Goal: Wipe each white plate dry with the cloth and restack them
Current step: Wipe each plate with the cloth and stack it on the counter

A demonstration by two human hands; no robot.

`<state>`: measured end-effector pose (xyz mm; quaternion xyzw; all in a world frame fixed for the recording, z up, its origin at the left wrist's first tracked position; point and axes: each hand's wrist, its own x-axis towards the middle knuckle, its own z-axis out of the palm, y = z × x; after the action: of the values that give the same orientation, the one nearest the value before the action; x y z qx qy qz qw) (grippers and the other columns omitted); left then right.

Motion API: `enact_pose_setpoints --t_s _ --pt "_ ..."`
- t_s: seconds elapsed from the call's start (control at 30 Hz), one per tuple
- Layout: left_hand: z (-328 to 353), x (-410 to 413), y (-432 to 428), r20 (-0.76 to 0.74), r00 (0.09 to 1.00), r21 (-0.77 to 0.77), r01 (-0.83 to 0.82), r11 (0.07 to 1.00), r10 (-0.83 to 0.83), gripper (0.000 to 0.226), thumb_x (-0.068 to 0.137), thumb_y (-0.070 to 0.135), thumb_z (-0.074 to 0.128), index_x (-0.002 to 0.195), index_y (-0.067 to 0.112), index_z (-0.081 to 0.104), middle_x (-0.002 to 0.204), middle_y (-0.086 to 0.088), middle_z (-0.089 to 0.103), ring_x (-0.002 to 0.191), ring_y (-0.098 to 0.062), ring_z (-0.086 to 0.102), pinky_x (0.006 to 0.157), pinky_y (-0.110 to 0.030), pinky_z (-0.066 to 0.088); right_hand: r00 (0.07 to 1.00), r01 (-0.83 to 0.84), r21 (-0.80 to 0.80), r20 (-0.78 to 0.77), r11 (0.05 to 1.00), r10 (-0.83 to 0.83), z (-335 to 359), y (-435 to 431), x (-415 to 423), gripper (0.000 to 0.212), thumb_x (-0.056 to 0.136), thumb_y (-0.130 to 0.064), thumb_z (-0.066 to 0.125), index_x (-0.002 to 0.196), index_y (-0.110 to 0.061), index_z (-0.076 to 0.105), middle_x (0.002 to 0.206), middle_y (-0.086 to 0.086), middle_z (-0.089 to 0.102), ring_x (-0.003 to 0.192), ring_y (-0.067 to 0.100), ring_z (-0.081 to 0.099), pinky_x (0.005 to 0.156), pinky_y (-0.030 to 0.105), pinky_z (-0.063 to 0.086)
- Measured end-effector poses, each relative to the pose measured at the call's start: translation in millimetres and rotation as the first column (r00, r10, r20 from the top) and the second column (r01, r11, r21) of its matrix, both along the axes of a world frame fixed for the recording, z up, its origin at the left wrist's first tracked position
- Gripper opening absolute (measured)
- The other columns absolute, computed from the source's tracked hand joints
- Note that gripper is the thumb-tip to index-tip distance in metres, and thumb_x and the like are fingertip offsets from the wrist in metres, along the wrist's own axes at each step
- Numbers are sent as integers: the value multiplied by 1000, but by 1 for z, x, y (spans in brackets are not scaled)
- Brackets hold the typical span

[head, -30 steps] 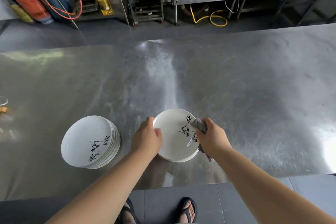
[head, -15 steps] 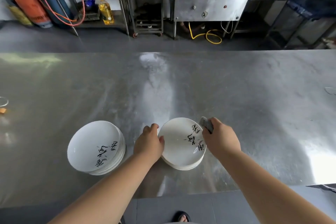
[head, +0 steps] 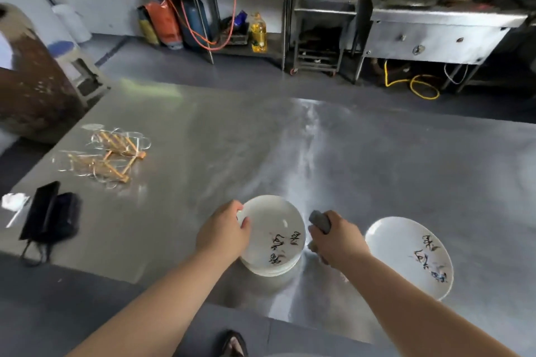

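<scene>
Mid-task. The left hand (head: 223, 235) curls its fingers over the rim of the stack of white round lettered plates (head: 278, 243) at the near edge of the steel counter (head: 377, 171). The right hand (head: 338, 242) grips the folded grey cloth (head: 320, 219) beside the stack. Another white lettered plate (head: 406, 252) lies further along that edge, rightward; which is dried is unclear. A black pouch (head: 52, 217) and wooden racks (head: 107, 153) lie toward the left edge, obstructing nothing.

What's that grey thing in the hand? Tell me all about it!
It is a grey cloth, soft-looking and bunched up. The right hand grips it, so only a rolled end pokes out above the fist and a scrap shows below. It sits just right of the plate stack that the left hand holds; whether it touches the plates is unclear.
</scene>
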<state>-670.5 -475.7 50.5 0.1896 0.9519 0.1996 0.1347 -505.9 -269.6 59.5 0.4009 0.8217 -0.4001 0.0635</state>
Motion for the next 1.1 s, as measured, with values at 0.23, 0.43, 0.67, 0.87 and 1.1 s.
enact_pose_setpoints --t_s 0.23,0.43,0.67,0.87,1.1 --pt "-45 -23 -44 155 981 -30 119 992 -113 30 95 59 61 88 32 50 86 10 66 78 -20 62 65 -33 45 997 76 68 27 995 -78 -36 -34 -21 19 91 -40 63 101 -32 49 68 -5 70 45 9 63 42 24 42" --pt "-51 -22 -30 136 987 -34 93 995 -88 30 99 49 60 102 23 46 83 6 55 76 -26 54 64 -34 37 989 147 77 20 986 -149 -44 -34 -22 16 92 -33 62 105 -29 52 73 -2 69 51 17 65 44 26 45" --pt "-43 -24 -26 228 973 -45 29 999 -18 24 97 41 59 89 22 46 80 6 55 64 -14 50 51 -31 29 963 253 -82 -70 964 -259 -36 -44 -17 7 91 -22 58 94 -25 52 54 0 68 36 13 61 32 20 38" --pt "-10 -17 -26 469 881 340 -108 934 -69 21 100 23 58 87 19 42 81 -4 55 61 -15 54 61 -43 56 939 257 -79 -216 963 -268 3 -37 -5 10 94 -20 63 94 -26 55 55 -11 68 39 6 60 37 16 41" --pt "81 -5 6 777 561 624 -629 464 -285 22 104 3 47 116 16 61 121 -20 71 100 -40 72 64 -51 62 882 243 54 -428 969 -198 97 0 -3 15 102 -34 59 111 -36 48 69 -41 63 61 -16 61 50 2 39"
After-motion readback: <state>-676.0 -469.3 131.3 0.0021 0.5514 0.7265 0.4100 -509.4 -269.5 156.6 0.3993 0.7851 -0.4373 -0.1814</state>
